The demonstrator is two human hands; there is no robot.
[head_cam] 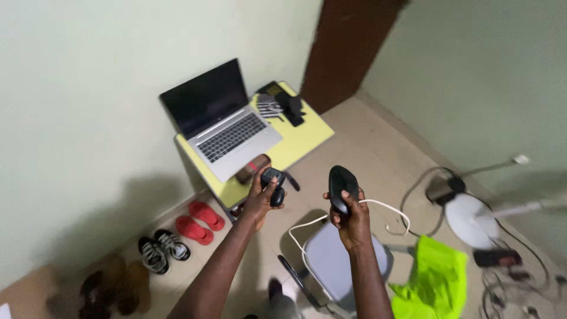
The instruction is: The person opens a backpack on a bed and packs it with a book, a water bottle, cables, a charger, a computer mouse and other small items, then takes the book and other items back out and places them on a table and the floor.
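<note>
Two bare hands are raised near the small yellow-topped table (307, 139): the left hand (263, 198) grips one small black device (273, 180), and the right hand (351, 218) grips one black computer mouse (342, 186) along with one white cable (384, 207). On that table sits one open silver laptop (227, 127). Left of the table lie two red slippers (199, 221) and two black-and-white trainers (162, 249). Right of the table lies one bright green cloth (430, 282).

Open laptop (223, 121) on yellow table (307, 139), screen (207, 97) dark, rectangular, facing room.
</note>
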